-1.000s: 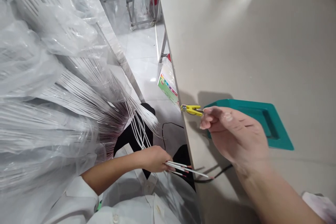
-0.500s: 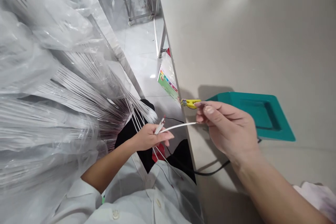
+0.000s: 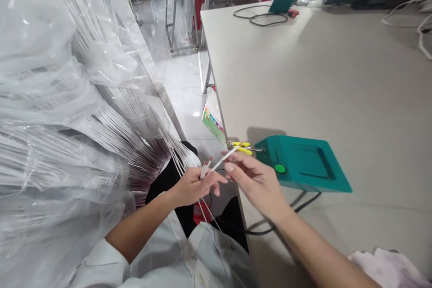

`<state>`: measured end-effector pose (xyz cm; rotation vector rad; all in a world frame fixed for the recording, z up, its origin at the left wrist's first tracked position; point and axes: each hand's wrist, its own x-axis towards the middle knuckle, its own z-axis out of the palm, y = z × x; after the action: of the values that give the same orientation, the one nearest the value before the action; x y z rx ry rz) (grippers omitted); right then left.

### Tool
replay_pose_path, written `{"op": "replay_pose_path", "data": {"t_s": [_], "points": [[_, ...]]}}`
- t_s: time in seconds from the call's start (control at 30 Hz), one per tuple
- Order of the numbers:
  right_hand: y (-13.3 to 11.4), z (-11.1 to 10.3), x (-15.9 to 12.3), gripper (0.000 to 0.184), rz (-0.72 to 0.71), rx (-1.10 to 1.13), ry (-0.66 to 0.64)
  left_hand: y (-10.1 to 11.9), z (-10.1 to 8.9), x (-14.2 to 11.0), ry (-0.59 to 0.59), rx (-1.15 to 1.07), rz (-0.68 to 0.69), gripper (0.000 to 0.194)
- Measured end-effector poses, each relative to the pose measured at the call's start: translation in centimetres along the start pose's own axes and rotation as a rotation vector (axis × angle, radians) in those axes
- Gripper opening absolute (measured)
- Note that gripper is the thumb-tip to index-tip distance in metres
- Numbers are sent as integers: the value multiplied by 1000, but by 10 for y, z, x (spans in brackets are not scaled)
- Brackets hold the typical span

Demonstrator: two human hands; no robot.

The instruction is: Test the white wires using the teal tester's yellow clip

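My left hand (image 3: 194,185) is closed around several thin white cables, whose short ends with reddish tips stick up by the thumb. One white cable (image 3: 221,162) reaches farther out, slanting up to the right. Beside its free end is my right hand (image 3: 258,182), fingers curled loosely and thumb apart from them. Just beyond the fingers, yellow clip-like jaws (image 3: 245,149) project on a metal rod from a teal device (image 3: 305,159) with a green button (image 3: 280,168). The cable tip lies in front of the jaws; whether they touch cannot be made out.
Large bundles of white cables (image 3: 111,121) in clear plastic hang on my left. A black cord (image 3: 263,232) runs from the teal device over the edge of the table (image 3: 320,85). Another teal device (image 3: 283,2) and its cord stand at the far end. Cloth (image 3: 388,267) lies lower right.
My right hand has moved left, and its fingers have come off the cable's end. The longer cable now slants upward more steeply. The view has tilted up, showing more of the far table.
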<state>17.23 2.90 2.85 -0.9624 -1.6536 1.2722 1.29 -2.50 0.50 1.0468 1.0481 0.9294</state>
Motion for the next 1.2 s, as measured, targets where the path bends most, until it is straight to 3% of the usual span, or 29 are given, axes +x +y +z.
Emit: {"op": "replay_pose_path", "data": {"t_s": [0.13,0.2,0.3,0.37,0.53,0.7,0.8,0.93,1.03,1.2], "points": [[2,3,-1,20,-76,-104,-7,-1,9,-2,56,61,56,57],[4,2,0,19,-60,-102,39,-4,9,0,206,10,95,55],[8,1,3,21,-51,-136,57,-7,5,6,531,-191,115,53],[10,2,3,22,-73,-204,14,-5,4,8,648,-280,127,52],[16,13,-4,22,-150,-311,-150,13,12,7,550,-97,162,44],[20,17,-8,19,-206,-258,-172,20,19,8,447,119,231,22],[21,14,-7,18,-182,-274,-138,19,17,10,530,69,129,24],[17,8,-3,13,-159,-233,51,19,15,12,609,37,72,25],[13,5,0,12,-165,-171,116,19,16,13,594,76,91,21],[11,4,-1,11,-212,-155,89,11,17,14,546,116,91,23]]}}
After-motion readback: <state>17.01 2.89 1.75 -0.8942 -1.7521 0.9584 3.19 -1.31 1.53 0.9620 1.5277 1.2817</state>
